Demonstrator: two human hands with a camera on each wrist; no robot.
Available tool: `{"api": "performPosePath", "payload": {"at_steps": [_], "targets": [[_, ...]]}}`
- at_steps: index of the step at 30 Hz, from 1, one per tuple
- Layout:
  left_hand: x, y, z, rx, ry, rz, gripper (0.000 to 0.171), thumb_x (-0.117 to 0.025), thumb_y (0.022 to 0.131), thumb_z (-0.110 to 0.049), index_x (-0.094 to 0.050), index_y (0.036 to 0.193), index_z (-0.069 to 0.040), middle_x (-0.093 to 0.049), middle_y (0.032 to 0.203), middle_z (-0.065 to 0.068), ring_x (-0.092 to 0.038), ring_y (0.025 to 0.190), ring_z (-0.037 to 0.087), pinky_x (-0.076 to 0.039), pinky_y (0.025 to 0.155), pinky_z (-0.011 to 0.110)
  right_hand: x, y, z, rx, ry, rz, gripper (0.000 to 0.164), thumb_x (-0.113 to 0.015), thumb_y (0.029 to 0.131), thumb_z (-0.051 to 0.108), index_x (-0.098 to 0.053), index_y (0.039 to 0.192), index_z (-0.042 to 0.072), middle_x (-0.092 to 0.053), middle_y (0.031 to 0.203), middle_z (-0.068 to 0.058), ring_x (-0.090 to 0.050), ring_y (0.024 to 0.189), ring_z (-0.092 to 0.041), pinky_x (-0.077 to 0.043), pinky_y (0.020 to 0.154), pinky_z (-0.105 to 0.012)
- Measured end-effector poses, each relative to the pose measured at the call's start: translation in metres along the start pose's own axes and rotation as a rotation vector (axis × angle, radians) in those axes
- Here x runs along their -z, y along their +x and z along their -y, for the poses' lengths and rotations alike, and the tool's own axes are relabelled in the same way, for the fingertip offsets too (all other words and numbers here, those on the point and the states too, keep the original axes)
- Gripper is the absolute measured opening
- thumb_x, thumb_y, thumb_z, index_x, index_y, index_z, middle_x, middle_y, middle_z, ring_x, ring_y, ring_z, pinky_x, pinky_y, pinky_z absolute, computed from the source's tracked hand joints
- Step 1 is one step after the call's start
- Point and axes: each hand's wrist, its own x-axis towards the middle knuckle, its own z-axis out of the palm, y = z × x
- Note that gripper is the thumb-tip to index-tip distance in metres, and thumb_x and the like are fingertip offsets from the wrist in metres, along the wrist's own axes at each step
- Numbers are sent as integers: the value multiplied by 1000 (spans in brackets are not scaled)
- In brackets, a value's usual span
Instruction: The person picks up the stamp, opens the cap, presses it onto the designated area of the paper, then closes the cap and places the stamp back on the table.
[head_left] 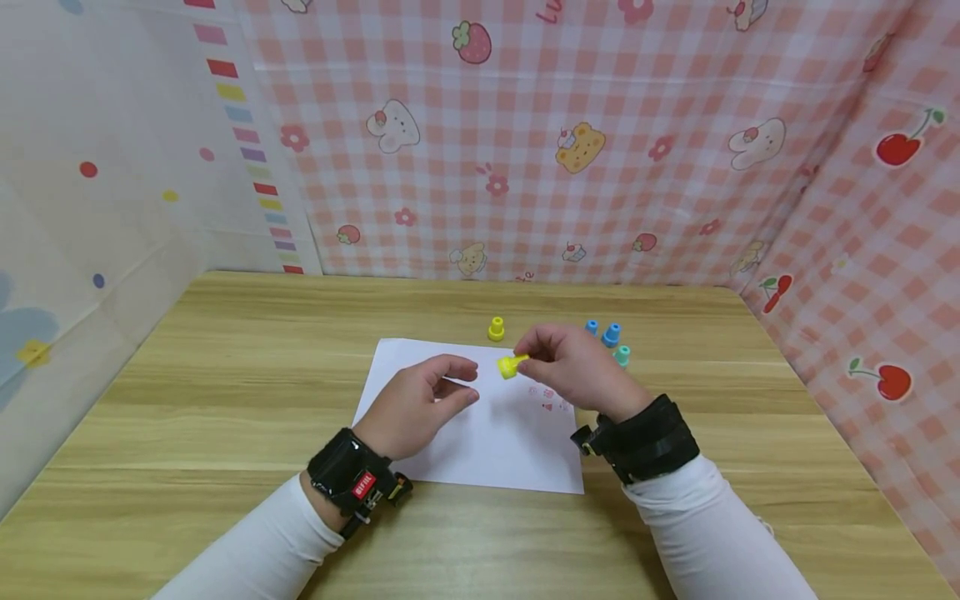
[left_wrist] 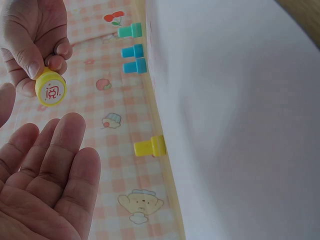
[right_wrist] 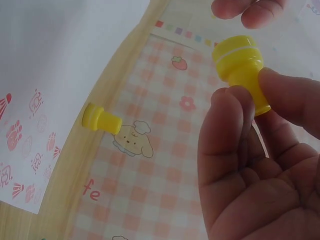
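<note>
My right hand (head_left: 573,367) pinches a yellow stamp (head_left: 510,367) by its narrow handle, above the sheet of white paper (head_left: 480,450). In the left wrist view, the stamp's round white end shows a red character, facing the left hand. My left hand (head_left: 416,404) is held over the paper just left of the stamp, its fingers loosely bent and nothing in them. Small red prints (right_wrist: 35,102) cover part of the paper's right side. Another yellow stamp (head_left: 497,329) stands upright just beyond the paper's far edge.
Two blue stamps (head_left: 612,335) and a teal stamp (head_left: 622,357) stand on the wooden table (head_left: 262,350) beyond the right hand, partly behind it. A checked cloth (head_left: 495,150) hangs along the table's back edge, with more cloth at both sides.
</note>
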Motion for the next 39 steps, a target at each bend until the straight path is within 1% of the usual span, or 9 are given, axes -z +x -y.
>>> {"api": "performPosePath", "payload": {"at_steps": [7,10,13,20,26,29,33,36,39], "targets": [[0,0,0,-7,12,4,22,-66,89,-25,-61,110,-24,-63,105,-13,-59,85,-1,-53,76,33,0,1,-1,10,-38,0,8,-68,87,11,-65,93,15,-66,87,0,-59,75,-15,-54,68,-33],[0,0,0,-11,21,5,22,-66,89,-26,-61,110,-24,-63,106,-14,-59,85,-1,-53,76,33,1,1,-2,3,-58,-1,8,-68,86,10,-65,91,15,-66,87,0,-59,74,-16,-54,67,-33],[1,0,1,-12,46,5,22,-65,89,-29,-61,111,-24,-62,106,-14,-58,86,-3,-52,77,33,5,-1,-2,-21,-106,11,8,-68,86,11,-64,91,16,-65,85,0,-58,73,-17,-53,65,-33],[4,-1,0,-22,83,-9,23,-65,89,-28,-62,111,-22,-62,107,-13,-57,88,-3,-52,79,35,19,-4,-5,-83,-279,56,8,-68,86,13,-64,91,16,-62,82,0,-54,74,-19,-50,64,-33],[6,0,2,-37,151,-17,26,-65,89,-30,-61,113,-21,-63,108,-10,-56,90,-3,-50,83,39,28,-5,-11,-112,-425,67,6,-68,85,13,-64,88,17,-61,79,0,-51,72,-20,-47,62,-33],[8,1,3,-24,194,-14,29,-64,89,-35,-61,115,-21,-63,108,-11,-56,93,0,-49,84,41,32,-6,-14,-113,-482,58,5,-68,84,14,-64,86,16,-59,78,-1,-50,71,-20,-46,60,-33],[11,1,4,18,267,0,36,-64,88,-40,-60,119,-21,-63,112,-7,-55,99,5,-49,85,40,38,-8,-20,-112,-547,42,5,-67,82,13,-64,86,15,-58,78,-2,-50,71,-20,-45,60,-34],[13,1,5,53,327,26,43,-63,88,-43,-58,123,-19,-62,117,-4,-53,103,7,-48,86,40,42,-9,-24,-117,-579,47,6,-67,82,11,-64,86,13,-58,79,-2,-50,71,-21,-45,61,-34],[15,2,5,80,379,59,49,-61,88,-46,-56,127,-17,-58,123,-2,-49,110,10,-45,92,42,45,-9,-27,-136,-606,60,7,-69,82,11,-63,85,12,-58,79,-3,-50,70,-22,-46,60,-34]]}}
